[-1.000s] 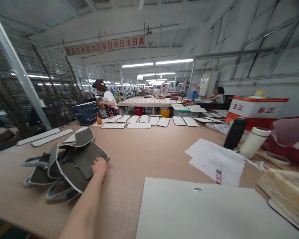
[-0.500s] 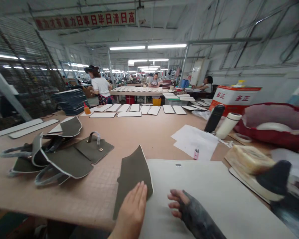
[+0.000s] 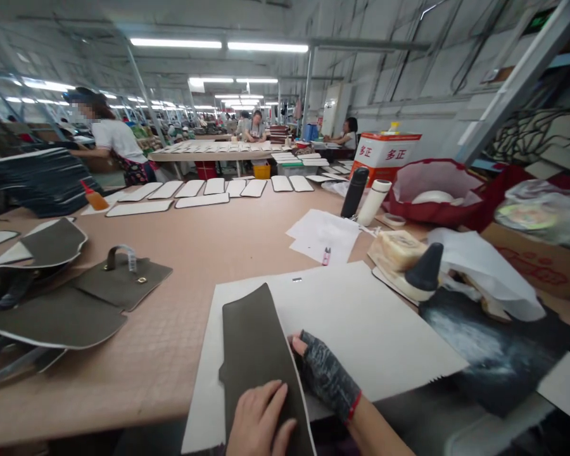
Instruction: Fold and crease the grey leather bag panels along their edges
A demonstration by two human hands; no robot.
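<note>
Left hand (image 3: 261, 419) is bare, fingers spread and lying flat on the lower end of the olive panel (image 3: 254, 354), no pinch or grip. Right hand (image 3: 323, 373) wears a dark patterned fingerless glove (image 3: 330, 380) with a red band at the wrist. It's half curled, fingertips (image 3: 295, 342) touching the panel's right edge, not clearly gripping it. Panel has white edge binding, lies lengthwise on a large white sheet (image 3: 361, 323), and its lower end runs past the sheet's near edge.

Left of the sheet on the tan cutting table (image 3: 161, 354): an olive bag flap (image 3: 123, 282) with a strap loop and tag, more olive pieces overlapping it. Farther back: a row of white panels (image 3: 202, 200), an orange glue bottle (image 3: 95, 197), a stack of dark panels (image 3: 38, 180).

Right: loose papers (image 3: 323, 234), a small pink item (image 3: 326, 256), a black flask (image 3: 354, 193), a white tumbler (image 3: 373, 202), a red bag (image 3: 432, 190). Dark cone-shaped object (image 3: 425, 269) near the sheet, too unclear to identify. Co-worker (image 3: 116, 139) stands at the table's far left.
</note>
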